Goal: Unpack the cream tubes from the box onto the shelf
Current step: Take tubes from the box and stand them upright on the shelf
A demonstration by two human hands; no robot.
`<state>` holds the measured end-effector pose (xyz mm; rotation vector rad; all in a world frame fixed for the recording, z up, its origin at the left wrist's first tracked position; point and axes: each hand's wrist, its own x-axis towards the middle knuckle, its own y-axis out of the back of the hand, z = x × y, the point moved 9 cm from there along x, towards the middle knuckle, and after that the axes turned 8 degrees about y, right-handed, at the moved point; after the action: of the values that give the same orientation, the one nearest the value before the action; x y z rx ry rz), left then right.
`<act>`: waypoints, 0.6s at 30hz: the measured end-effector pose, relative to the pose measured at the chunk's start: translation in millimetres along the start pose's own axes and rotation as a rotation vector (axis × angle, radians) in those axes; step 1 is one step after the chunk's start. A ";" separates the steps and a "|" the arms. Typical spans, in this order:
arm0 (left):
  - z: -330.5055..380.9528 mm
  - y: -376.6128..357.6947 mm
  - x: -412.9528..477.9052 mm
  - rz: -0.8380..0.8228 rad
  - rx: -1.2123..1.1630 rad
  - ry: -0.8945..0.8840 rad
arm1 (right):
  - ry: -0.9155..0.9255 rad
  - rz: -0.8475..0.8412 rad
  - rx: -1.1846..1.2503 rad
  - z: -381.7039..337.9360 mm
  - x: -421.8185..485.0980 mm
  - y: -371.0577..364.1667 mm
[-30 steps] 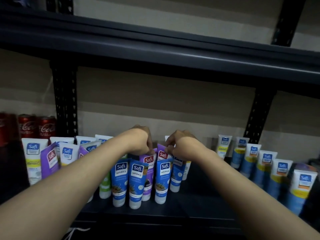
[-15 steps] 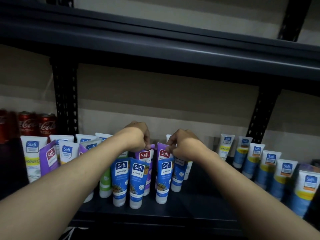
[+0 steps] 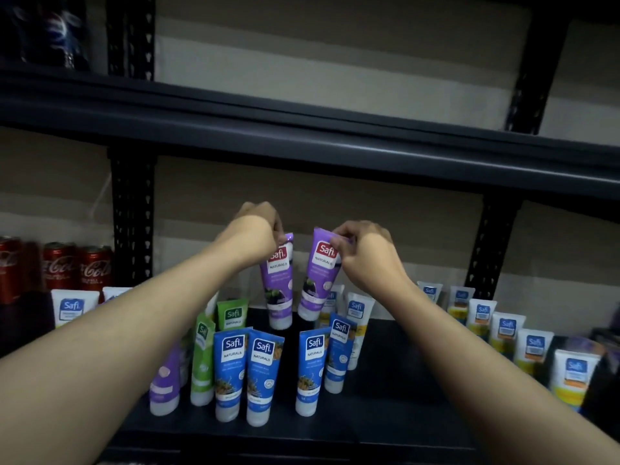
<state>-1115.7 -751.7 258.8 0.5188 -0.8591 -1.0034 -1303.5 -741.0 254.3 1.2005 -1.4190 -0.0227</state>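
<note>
Left grip: our left hand (image 3: 255,236) pinches the crimped top of one purple tube (image 3: 280,283), hanging cap-down over the far middle of the shelf (image 3: 385,414).
Right grip: our right hand (image 3: 369,260) pinches a second purple tube (image 3: 318,276), which is tilted, just beside the first.
Advice: we would straighten the tilted one, then lower both behind the blue tubes (image 3: 231,370) without knocking them.

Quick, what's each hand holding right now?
Left hand: pinching the left purple tube by its top end.
Right hand: pinching the right purple tube by its top end.
</note>
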 end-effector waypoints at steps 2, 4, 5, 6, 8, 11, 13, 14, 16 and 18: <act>7.8 12.0 -5.0 0.039 -0.016 -0.014 | 0.040 0.055 -0.027 -5.3 -0.4 11.3; 15.0 20.5 -10.1 0.091 -0.017 -0.059 | 0.059 0.085 -0.031 -8.5 -1.8 19.4; 18.3 24.6 -13.6 0.119 -0.015 -0.083 | 0.059 0.100 -0.016 -9.2 -2.5 23.6; 21.6 28.7 -19.1 0.135 -0.019 -0.092 | 0.056 0.115 0.004 -10.5 -4.4 30.2; 26.2 34.3 -30.2 0.157 -0.035 -0.090 | 0.031 0.131 0.066 -9.7 -8.1 41.3; 42.6 41.6 -49.7 0.200 -0.056 -0.103 | -0.003 0.131 0.125 -5.8 -17.1 61.3; 54.7 39.1 -57.7 0.192 -0.077 -0.127 | -0.008 0.121 0.130 -1.3 -23.2 72.7; 62.1 36.1 -59.4 0.181 -0.102 -0.133 | -0.006 0.125 0.136 2.0 -27.2 81.0; 75.7 26.8 -59.6 0.144 -0.160 -0.136 | -0.015 0.116 0.138 11.1 -35.2 95.4; 91.5 13.2 -57.7 0.112 -0.198 -0.143 | -0.025 0.080 0.119 19.6 -43.8 105.6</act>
<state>-1199.1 -694.2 299.2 0.2299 -0.8944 -1.0181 -1394.7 -675.7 283.7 1.2431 -1.5061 0.1041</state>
